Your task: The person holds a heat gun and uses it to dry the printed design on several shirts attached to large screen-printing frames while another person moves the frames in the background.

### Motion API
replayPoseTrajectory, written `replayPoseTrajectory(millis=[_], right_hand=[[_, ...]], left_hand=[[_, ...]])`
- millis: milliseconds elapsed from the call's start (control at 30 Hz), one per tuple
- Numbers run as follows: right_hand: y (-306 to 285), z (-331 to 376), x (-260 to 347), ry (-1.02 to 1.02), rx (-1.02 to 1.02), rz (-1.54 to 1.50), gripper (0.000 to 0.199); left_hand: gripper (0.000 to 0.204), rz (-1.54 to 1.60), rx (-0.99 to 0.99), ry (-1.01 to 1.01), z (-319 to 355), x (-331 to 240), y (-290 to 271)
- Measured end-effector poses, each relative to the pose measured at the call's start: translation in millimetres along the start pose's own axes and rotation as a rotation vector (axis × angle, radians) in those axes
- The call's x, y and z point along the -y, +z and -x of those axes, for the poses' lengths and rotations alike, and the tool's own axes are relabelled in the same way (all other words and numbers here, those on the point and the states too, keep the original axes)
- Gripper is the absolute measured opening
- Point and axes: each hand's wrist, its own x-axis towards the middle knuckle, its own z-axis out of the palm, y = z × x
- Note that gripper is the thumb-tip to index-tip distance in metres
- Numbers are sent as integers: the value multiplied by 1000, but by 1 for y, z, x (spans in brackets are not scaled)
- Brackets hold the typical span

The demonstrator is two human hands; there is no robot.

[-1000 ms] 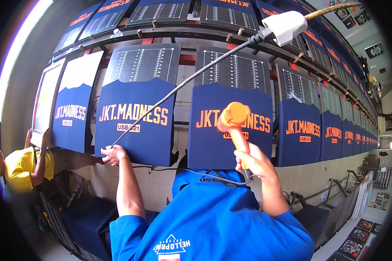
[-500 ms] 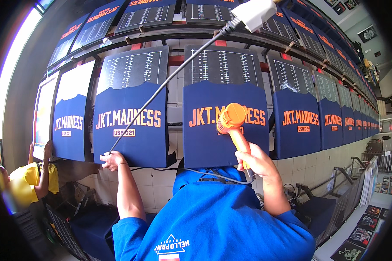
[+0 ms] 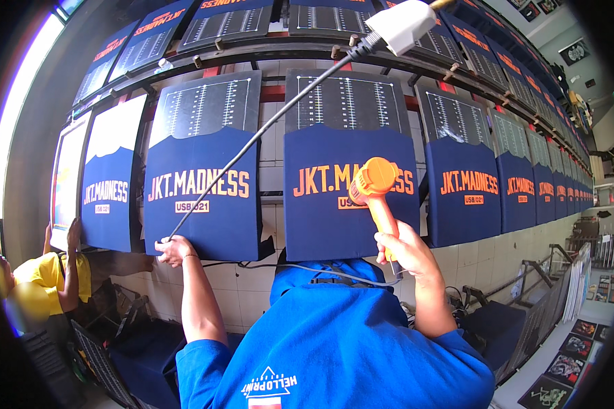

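Note:
My right hand [image 3: 415, 253] is wrapped round the handle of an orange heat gun [image 3: 378, 178]. The gun's head is over the printed front of a navy shirt [image 3: 320, 235] on a flat board in front of me. Lower left, my left hand [image 3: 177, 251] is closed at the lower end of a grey cable [image 3: 256, 136], by the bottom edge of another navy shirt [image 3: 211, 157]. That cable slants up to a white plug block [image 3: 404, 26] hanging overhead. Both shirts bear orange and cream lettering. From the gun's handle a thin cord [image 3: 334, 275] trails left.
More shirt-covered boards [image 3: 462, 198] run off to the right, with another row behind a dark metal rail [image 3: 280, 52]. At the far left a person in yellow [image 3: 48, 276] holds a framed screen [image 3: 67, 177]. Metal racks [image 3: 535, 317] stand lower right.
The heat gun and my right hand have shifted slightly right and up over the shirt. My left hand stays at the cable. The whole view has drifted a little.

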Motion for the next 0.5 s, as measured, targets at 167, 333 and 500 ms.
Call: replayPoseTrajectory(millis=[167, 333, 500], right_hand=[[-12, 1, -4, -6, -8, -6, 22], [-23, 4, -3, 25, -4, -33, 21], [-23, 5, -11, 2, -80, -46, 22]], left_hand=[[40, -4, 27, -5, 1, -2, -5], [39, 17, 0, -11, -1, 1, 0], [37, 9, 15, -12, -4, 3, 3]])
